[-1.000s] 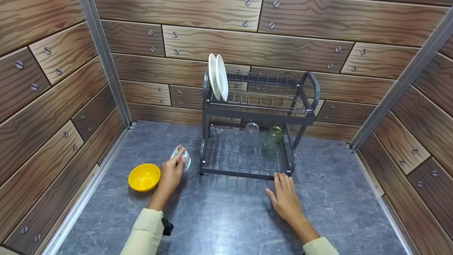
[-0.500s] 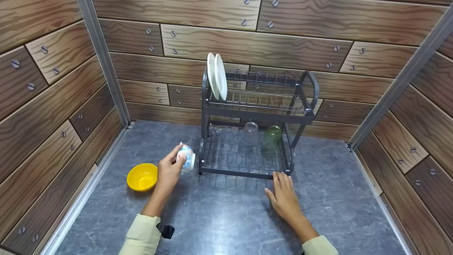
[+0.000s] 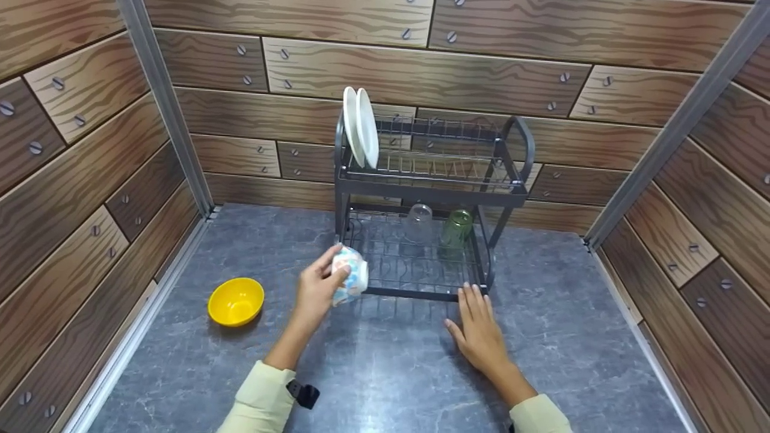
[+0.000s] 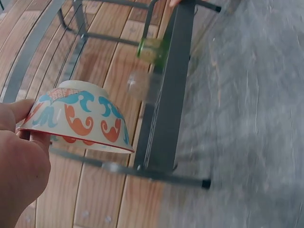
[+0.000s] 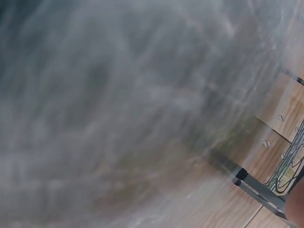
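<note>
My left hand (image 3: 319,287) pinches a small white bowl (image 3: 350,275) by its rim, thumb on one side and fingers on the other. In the left wrist view the patterned bowl (image 4: 78,116) shows blue and orange motifs, a red rim, and its foot turned upward. It overlaps the front left corner of the dark two-tier dish rack (image 3: 415,294) in the head view. My right hand (image 3: 481,331) lies with straight fingers, fingertips at the rack's front right edge. A yellow bowl (image 3: 236,302) stands on the grey surface left of my left hand.
Two white plates (image 3: 361,127) stand on edge at the left of the rack's upper tier. A clear glass (image 3: 418,222) and a green glass (image 3: 457,228) stand upside down on the lower tier. Wood-patterned walls (image 3: 421,72) enclose the back and sides.
My left hand has carried the small bowl up and right to the rack's front left corner, turning it foot upward. My right hand stays at the rack's front edge.
</note>
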### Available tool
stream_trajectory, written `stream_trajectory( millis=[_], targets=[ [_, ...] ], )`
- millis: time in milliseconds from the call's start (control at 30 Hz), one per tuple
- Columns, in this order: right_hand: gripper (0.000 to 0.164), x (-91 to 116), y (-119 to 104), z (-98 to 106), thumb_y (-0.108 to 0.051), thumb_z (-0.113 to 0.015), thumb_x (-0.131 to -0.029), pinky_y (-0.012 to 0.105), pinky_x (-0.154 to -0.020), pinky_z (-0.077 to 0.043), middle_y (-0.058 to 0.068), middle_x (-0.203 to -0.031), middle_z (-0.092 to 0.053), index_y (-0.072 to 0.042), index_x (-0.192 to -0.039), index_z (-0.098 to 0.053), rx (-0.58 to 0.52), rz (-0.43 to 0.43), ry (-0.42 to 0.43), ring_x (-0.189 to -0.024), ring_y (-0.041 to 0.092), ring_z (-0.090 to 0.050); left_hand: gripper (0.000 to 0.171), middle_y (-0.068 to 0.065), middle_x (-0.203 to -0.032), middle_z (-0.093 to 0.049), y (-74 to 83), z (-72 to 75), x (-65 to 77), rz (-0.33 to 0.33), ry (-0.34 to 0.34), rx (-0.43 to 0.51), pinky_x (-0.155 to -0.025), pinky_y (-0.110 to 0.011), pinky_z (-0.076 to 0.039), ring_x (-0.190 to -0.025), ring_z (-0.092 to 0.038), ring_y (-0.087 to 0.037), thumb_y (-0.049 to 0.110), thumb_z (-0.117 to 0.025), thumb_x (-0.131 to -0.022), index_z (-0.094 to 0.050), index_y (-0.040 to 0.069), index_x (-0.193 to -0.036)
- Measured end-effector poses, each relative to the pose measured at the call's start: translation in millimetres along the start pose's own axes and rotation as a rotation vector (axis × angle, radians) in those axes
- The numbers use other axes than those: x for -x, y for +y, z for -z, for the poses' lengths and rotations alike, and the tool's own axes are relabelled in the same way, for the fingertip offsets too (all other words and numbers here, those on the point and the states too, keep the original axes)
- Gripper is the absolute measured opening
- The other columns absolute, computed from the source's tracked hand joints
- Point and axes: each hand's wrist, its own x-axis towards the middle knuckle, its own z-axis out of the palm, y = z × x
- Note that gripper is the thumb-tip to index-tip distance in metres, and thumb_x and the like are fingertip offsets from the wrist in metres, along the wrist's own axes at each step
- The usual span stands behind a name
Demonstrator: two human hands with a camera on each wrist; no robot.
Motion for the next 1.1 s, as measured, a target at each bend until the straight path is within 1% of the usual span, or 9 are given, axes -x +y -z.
stream_trajectory(
  millis=[133, 300, 433, 567, 733, 800, 900, 1000, 1100],
  targets=[
    [0.073, 0, 0, 3, -0.038, -0.054, -0.095, 0.054, -0.114, -0.018, 0.020, -0.155, -0.024, 0.003, -0.148, -0.026, -0.006, -0.003, -0.012, -0.144, 0.035, -0.016, 0.052, -0.020, -0.112, -0.067, -4.8, -25.0, -2.9, -0.001, -0.056, 0.010, -0.062, -0.028, -0.057, -0.076, -0.066, -0.017, 0.010, -0.069, -0.086, -0.054, 0.009, -0.136],
    [0.075, -1, -1, 3, -0.041, -0.054, -0.094, 0.054, -0.114, -0.019, 0.022, -0.153, -0.026, 0.004, -0.147, -0.027, -0.017, -0.011, -0.015, -0.144, 0.036, -0.017, 0.053, -0.024, -0.107, -0.067, -14.8, -59.9, -13.8, -0.001, -0.142, 0.081, -0.060, -0.025, -0.054, -0.067, -0.061, -0.013, 0.002, -0.065, -0.086, -0.051, 0.002, -0.137],
    [0.076, -1, -3, 3, -0.043, -0.053, -0.094, 0.054, -0.115, -0.018, 0.023, -0.152, -0.028, 0.005, -0.148, -0.026, -0.013, -0.001, -0.027, -0.143, 0.038, -0.017, 0.054, -0.029, -0.110, -0.064, -20.3, -86.6, -23.0, 0.022, -0.200, 0.122, -0.066, -0.030, -0.057, -0.076, -0.065, -0.018, -0.004, -0.061, -0.085, -0.048, -0.003, -0.137],
    [0.077, 0, -2, 3, -0.042, -0.054, -0.094, 0.053, -0.115, -0.017, 0.024, -0.151, -0.029, 0.004, -0.148, -0.026, 0.008, -0.001, -0.030, -0.143, 0.038, -0.018, 0.053, -0.027, -0.115, -0.063, -23.2, -114.5, -32.0, 0.034, -0.223, 0.135, -0.070, -0.033, -0.058, -0.085, -0.066, -0.022, -0.002, -0.063, -0.086, -0.049, 0.000, -0.138],
    [0.077, 1, -2, 5, -0.042, -0.056, -0.092, 0.052, -0.116, -0.016, 0.024, -0.148, -0.032, 0.005, -0.146, -0.028, 0.008, -0.018, -0.037, -0.142, 0.038, -0.019, 0.052, -0.019, -0.111, -0.068, -27.3, -146.4, -43.0, 0.042, -0.255, 0.153, -0.066, -0.028, -0.056, -0.079, -0.065, -0.016, 0.004, -0.065, -0.088, -0.052, 0.008, -0.138],
    [0.077, 0, -2, 5, -0.043, -0.055, -0.093, 0.052, -0.116, -0.015, 0.024, -0.148, -0.032, 0.005, -0.147, -0.028, 0.005, -0.024, -0.052, -0.142, 0.038, -0.019, 0.051, -0.017, -0.109, -0.069, -29.8, -156.3, -47.3, 0.042, -0.264, 0.158, -0.065, -0.027, -0.056, -0.077, -0.065, -0.015, 0.004, -0.065, -0.088, -0.052, 0.009, -0.137],
    [0.076, -2, -3, 6, -0.043, -0.054, -0.094, 0.050, -0.117, -0.014, 0.024, -0.148, -0.032, 0.004, -0.147, -0.027, 0.002, -0.038, -0.068, -0.142, 0.038, -0.019, 0.050, -0.016, -0.110, -0.069, -33.5, -170.1, -53.3, 0.045, -0.279, 0.165, -0.068, -0.028, -0.056, -0.083, -0.066, -0.016, 0.004, -0.064, -0.089, -0.052, 0.009, -0.137],
    [0.076, -3, -5, 7, -0.043, -0.053, -0.094, 0.049, -0.117, -0.014, 0.025, -0.147, -0.033, 0.004, -0.147, -0.027, 0.008, -0.042, -0.070, -0.142, 0.038, -0.020, 0.050, -0.017, -0.113, -0.067, -38.6, -181.5, -58.2, 0.049, -0.265, 0.170, -0.071, -0.028, -0.056, -0.089, -0.067, -0.017, 0.002, -0.064, -0.088, -0.053, 0.008, -0.136],
    [0.076, -4, -6, 8, -0.042, -0.055, -0.093, 0.050, -0.117, -0.015, 0.025, -0.146, -0.035, 0.005, -0.147, -0.028, 0.022, -0.043, -0.067, -0.141, 0.038, -0.022, 0.049, -0.019, -0.113, -0.067, -43.9, -193.0, -61.1, 0.061, -0.243, 0.189, -0.072, -0.028, -0.056, -0.090, -0.066, -0.018, 0.001, -0.063, -0.088, -0.053, 0.008, -0.136]
  ],
)
